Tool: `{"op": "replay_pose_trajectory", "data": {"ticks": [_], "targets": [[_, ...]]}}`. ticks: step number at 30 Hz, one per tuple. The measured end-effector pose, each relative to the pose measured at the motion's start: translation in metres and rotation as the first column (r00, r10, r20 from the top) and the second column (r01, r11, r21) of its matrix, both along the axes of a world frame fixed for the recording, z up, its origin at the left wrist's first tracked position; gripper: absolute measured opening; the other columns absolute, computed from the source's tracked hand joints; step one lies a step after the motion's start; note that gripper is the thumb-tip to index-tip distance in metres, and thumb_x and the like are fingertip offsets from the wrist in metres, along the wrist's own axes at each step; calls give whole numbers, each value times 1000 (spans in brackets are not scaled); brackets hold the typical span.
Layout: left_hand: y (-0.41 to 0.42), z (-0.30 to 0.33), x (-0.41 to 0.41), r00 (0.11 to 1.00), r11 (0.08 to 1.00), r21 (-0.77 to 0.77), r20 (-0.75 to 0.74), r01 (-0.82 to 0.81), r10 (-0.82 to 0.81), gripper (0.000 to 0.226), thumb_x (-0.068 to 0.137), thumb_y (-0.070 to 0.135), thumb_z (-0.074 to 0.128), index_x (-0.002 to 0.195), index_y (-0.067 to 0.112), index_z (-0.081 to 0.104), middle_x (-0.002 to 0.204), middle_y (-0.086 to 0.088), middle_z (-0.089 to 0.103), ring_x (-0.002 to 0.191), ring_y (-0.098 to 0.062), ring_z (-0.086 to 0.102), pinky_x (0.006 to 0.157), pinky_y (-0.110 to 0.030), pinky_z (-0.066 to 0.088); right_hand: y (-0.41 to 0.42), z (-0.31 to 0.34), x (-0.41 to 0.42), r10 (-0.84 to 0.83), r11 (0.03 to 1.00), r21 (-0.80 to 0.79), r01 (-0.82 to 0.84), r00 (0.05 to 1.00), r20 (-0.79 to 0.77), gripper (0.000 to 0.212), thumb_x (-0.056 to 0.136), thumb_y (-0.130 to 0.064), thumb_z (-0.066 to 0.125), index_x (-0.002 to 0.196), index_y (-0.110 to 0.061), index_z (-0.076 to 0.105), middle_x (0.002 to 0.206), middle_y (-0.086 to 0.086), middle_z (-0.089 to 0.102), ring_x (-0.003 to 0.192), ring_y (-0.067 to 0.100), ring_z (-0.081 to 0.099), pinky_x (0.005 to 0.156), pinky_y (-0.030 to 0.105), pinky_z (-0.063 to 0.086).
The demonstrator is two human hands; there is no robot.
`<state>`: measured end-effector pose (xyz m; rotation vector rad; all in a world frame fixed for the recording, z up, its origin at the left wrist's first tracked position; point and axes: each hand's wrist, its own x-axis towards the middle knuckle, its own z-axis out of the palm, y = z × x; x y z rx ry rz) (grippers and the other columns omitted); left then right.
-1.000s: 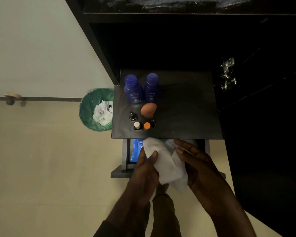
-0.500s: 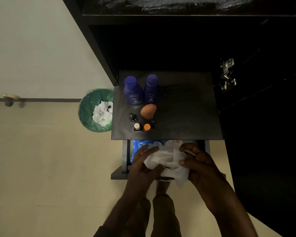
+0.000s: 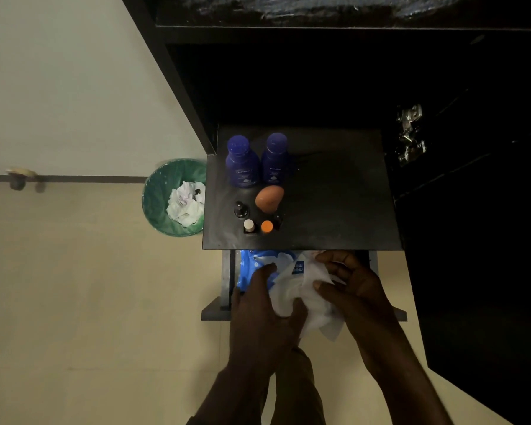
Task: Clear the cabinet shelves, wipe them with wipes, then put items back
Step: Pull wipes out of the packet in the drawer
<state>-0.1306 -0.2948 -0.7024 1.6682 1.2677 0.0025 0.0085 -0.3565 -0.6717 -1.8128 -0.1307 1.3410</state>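
My left hand point(image 3: 259, 305): fingers curled over the left part of the white wipe point(image 3: 304, 297), thumb pressed into its crumpled middle; the hand also lies across the blue wipes pack point(image 3: 252, 266).
My right hand point(image 3: 354, 291): gripping the right part of the same wipe, fingers bent around the cloth, thumb on top of it.
Hands together: close, almost touching, both clamped on the one wipe, which is bunched between them with a loose corner hanging below.
Wipes pack: lying on the lower dark shelf point(image 3: 226, 280), just under the front edge of the upper shelf point(image 3: 334, 191), partly hidden by my left hand and the wipe.
Upper shelf: dark, flat, with items grouped on its left part.
Nivea bottles: two blue ones, left point(image 3: 241, 162) and right point(image 3: 275, 159), standing upright side by side, touching or nearly so, at the back.
Makeup sponge point(image 3: 269, 197): orange, egg-shaped, just in front of the right bottle.
Small bottles: a dark dropper bottle point(image 3: 240, 209), a white-capped one point(image 3: 249, 225) and an orange-capped one point(image 3: 267, 227), close together near the shelf's front edge.
Bin point(image 3: 174, 197): green, on the floor just left of the shelf, holding crumpled white wipes point(image 3: 186, 204).
Cabinet interior: too dark to tell.
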Motion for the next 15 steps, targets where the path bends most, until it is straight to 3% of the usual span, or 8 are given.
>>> {"op": "replay_pose_trajectory", "data": {"ticks": [2, 5, 9, 12, 15], "targets": [[0, 1, 2, 1000, 1000, 1, 4, -8, 8, 65, 78, 49, 73, 132, 24, 46, 101, 26, 51, 86, 9, 52, 99, -26, 50, 4, 5, -1, 18, 1000, 20, -19, 998, 59, 29, 91, -4, 60, 96, -29, 46, 86, -15, 45, 72, -3, 45, 49, 0, 41], [0, 2, 3, 997, 998, -13, -33, 66, -67, 37, 91, 27, 65, 126, 21, 54, 114, 12, 62, 79, 14, 53, 70, 1, 44, 6, 8, -3, 39, 999, 31, -42, 995, 97, 38, 91, -3, 59, 88, -35, 40, 87, -18, 41, 71, -3, 49, 49, -4, 37], [0, 1, 2, 1000, 991, -137, -8, 3, -4, 29, 100, 11, 49, 128, 16, 56, 106, 14, 53, 71, 17, 49, 60, 5, 40, -1, -2, -1, 60, 998, 10, -62, 992, 112, 35, 91, -12, 62, 107, -32, 39, 91, -19, 43, 79, -5, 45, 54, -1, 40], [0, -5, 3, 1000, 984, -179, -5, -25, 25, 27, 101, 12, 47, 126, 14, 58, 100, 16, 50, 77, 16, 45, 61, 5, 40, -4, -3, 0, 92, 996, -20, -90, 987, 132, 36, 92, -16, 62, 110, -32, 35, 90, -21, 39, 78, -6, 41, 55, -1, 38], [0, -3, 4, 1000, 981, -196, 2, -2, 2, 15, 100, 16, 50, 110, 19, 61, 87, 21, 50, 67, 16, 53, 64, 3, 41, -5, -3, 1, 84, 996, -14, -83, 989, 122, 29, 92, -13, 61, 102, -31, 41, 91, -17, 42, 79, -5, 43, 54, -4, 38]]}}
